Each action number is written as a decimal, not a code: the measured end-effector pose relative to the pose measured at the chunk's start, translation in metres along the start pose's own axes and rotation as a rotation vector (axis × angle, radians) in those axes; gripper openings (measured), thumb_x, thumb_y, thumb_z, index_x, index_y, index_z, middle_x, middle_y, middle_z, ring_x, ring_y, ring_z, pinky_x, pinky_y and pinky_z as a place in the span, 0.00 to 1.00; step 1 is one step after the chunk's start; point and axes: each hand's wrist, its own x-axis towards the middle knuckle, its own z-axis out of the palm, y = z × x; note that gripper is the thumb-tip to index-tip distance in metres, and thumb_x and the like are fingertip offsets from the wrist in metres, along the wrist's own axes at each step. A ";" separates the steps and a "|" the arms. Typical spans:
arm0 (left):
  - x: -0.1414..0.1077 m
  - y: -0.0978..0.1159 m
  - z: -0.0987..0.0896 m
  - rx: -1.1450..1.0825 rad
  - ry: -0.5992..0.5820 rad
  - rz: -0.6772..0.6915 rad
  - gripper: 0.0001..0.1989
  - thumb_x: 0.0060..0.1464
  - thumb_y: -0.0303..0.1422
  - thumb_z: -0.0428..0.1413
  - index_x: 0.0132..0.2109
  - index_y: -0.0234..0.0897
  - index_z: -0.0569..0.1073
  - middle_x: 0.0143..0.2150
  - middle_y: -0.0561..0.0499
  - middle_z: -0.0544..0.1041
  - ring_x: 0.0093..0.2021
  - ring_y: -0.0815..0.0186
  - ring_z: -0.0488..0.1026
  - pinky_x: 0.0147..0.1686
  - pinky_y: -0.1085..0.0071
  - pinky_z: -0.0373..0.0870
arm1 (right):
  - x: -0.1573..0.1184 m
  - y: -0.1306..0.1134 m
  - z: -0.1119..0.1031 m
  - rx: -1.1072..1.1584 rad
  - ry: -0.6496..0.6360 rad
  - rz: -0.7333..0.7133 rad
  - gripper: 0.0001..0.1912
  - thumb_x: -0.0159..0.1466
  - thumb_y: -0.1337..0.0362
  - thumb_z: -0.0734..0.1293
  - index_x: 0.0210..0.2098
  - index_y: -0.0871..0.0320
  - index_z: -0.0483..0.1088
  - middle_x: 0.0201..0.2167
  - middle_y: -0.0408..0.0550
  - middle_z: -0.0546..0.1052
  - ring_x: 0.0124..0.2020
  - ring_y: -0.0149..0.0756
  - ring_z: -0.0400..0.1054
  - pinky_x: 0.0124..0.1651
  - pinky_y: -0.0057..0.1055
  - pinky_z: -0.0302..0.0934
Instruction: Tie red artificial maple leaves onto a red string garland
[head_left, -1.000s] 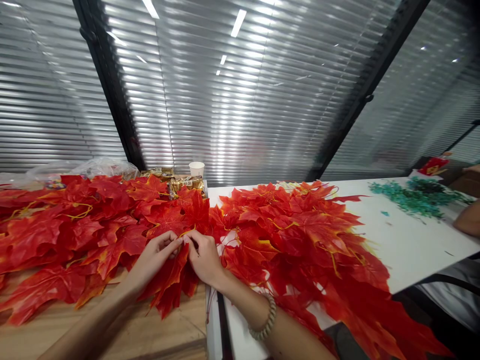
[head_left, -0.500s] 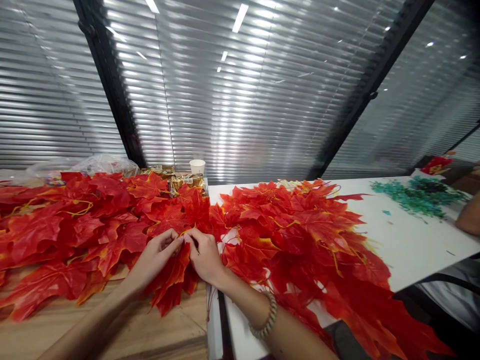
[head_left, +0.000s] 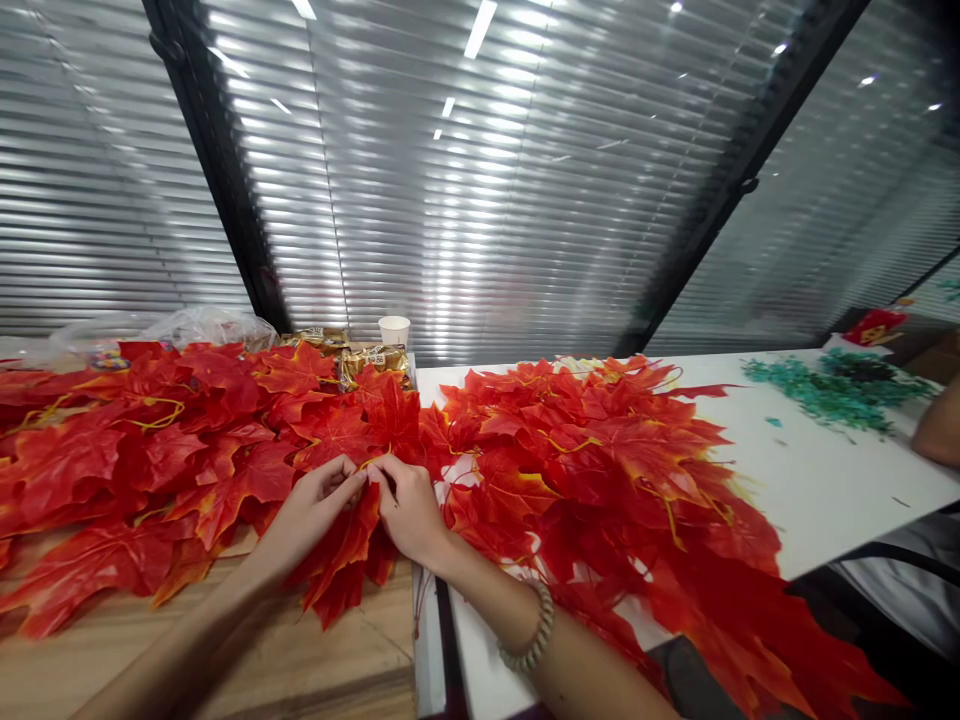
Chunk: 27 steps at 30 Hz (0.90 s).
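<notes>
My left hand and my right hand meet fingertip to fingertip over artificial red maple leaves. Both are closed in a pinch on a thin yellow stem, only a short bit of which shows between the fingers. A red maple leaf hangs just below my hands, partly covered by them. To the left spreads a heap of red leaves with loops of yellow stem. Another heap of red leaves lies to the right and spills over the table's front edge.
A wooden table meets a white table under my hands. Behind stand a paper cup, gold packets and clear plastic bags. Teal foliage lies at the right, near another person's arm.
</notes>
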 end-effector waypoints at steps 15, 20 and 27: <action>-0.001 0.003 0.002 0.101 -0.003 0.023 0.16 0.50 0.46 0.51 0.25 0.38 0.61 0.23 0.57 0.61 0.25 0.68 0.60 0.26 0.74 0.57 | -0.001 -0.006 -0.003 -0.069 -0.057 0.065 0.11 0.66 0.71 0.57 0.35 0.58 0.70 0.31 0.46 0.75 0.31 0.32 0.69 0.36 0.23 0.58; -0.001 0.004 0.002 0.121 -0.002 0.035 0.16 0.51 0.45 0.51 0.25 0.38 0.60 0.22 0.58 0.61 0.25 0.68 0.59 0.26 0.74 0.56 | -0.001 -0.006 -0.003 -0.074 -0.057 0.066 0.10 0.66 0.71 0.57 0.35 0.58 0.70 0.31 0.46 0.76 0.31 0.31 0.69 0.36 0.23 0.58; -0.002 0.003 0.002 0.174 0.019 0.067 0.15 0.52 0.44 0.50 0.25 0.38 0.61 0.22 0.58 0.60 0.25 0.68 0.58 0.25 0.74 0.55 | -0.001 -0.004 -0.002 -0.070 -0.063 0.055 0.11 0.66 0.71 0.57 0.35 0.59 0.70 0.32 0.46 0.76 0.32 0.32 0.70 0.37 0.23 0.58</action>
